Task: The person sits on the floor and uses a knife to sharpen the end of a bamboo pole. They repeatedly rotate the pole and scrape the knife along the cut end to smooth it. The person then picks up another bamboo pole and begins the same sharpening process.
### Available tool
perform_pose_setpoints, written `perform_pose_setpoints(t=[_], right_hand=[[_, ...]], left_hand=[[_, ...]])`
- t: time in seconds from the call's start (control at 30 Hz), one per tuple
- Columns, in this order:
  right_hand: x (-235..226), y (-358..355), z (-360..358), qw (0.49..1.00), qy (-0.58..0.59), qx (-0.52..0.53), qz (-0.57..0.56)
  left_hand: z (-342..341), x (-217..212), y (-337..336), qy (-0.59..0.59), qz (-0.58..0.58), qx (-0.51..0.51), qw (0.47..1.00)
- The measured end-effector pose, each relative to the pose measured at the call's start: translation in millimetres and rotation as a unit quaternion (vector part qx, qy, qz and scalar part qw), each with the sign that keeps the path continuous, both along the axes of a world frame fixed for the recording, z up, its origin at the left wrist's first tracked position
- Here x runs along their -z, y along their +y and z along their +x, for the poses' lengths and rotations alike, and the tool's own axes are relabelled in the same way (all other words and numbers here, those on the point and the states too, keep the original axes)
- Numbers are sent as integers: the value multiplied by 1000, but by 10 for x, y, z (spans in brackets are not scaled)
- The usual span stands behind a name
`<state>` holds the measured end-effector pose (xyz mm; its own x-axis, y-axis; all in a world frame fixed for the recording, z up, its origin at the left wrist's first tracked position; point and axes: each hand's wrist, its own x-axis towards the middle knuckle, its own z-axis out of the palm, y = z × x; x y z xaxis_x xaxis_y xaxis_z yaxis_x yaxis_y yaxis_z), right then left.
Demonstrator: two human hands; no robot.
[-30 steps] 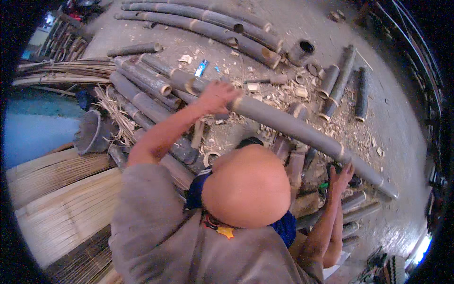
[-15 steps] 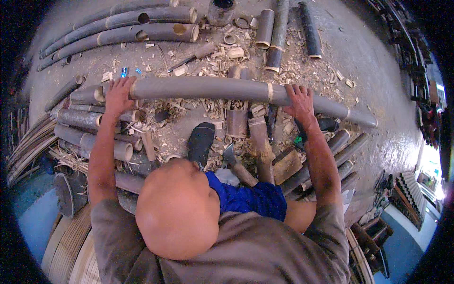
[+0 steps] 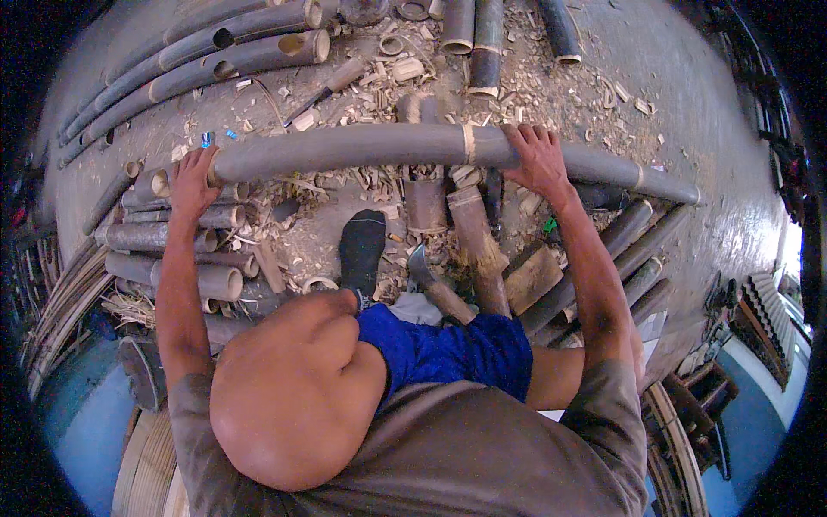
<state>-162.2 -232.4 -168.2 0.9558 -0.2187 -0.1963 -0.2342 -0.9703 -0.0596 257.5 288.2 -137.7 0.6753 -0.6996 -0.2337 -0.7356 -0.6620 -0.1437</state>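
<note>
A long grey-brown bamboo pole point(image 3: 345, 148) with pale rings at its joints lies crosswise in front of me. My left hand point(image 3: 193, 183) is closed around its left end, fingers over the far side. Farther right, my right hand point(image 3: 536, 162) grips the pole from above, just past a pale ring, and the pole runs on beyond it. Below the middle of the pole is a short brown log point(image 3: 426, 207); whether the pole rests on it I cannot tell. A hatchet-like tool with a curved blade point(image 3: 420, 265) lies near my blue shorts.
Several bamboo poles with cut holes point(image 3: 233, 65) lie at the far left. A wooden-handled knife point(image 3: 326, 90) lies among wood chips point(image 3: 405, 69). Cut bamboo lengths point(image 3: 194, 280) are stacked at left; more bamboo pieces point(image 3: 624, 233) lie at right. My dark sock point(image 3: 362, 246) is between.
The whole view has shifted. The pole appears slightly farther left over the log, and its ring is farther from my right hand. Both hands keep hold of it.
</note>
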Motion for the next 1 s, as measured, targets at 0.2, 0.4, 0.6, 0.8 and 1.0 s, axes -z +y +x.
perform_pose_setpoints(t=[0.2,0.4,0.6,0.8,1.0], right_hand=[[0,117,95,1000,3,-1,14],[-111,156,206,999,24,-24,34],[-153,269,251,999,23,-18,23],[-54,146,-20,999,45,-3,-15],[63,-120,-62,998,20,-58,33]], left_hand=[[22,61,160,-31,7,-10,999],[135,339,338,-22,45,-85,995],[-160,157,295,13,69,-159,985],[-340,161,340,-79,13,-127,989],[-404,71,359,-83,-80,-179,977]])
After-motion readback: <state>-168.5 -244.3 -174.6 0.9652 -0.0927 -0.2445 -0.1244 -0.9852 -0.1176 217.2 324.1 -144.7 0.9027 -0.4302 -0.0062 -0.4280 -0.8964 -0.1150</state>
